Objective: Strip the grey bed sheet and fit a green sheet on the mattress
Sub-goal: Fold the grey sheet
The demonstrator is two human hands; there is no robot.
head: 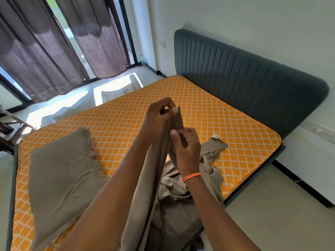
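Both hands, left and right, pinch a sheet over the mattress; its tag is unreadable.

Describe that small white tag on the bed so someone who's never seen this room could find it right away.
Start at the orange diamond-patterned mattress below the dark padded headboard. On its right side lies a loose flap of the grey-brown sheet; the white tag sits at that flap's far tip. It is the only small white label there.
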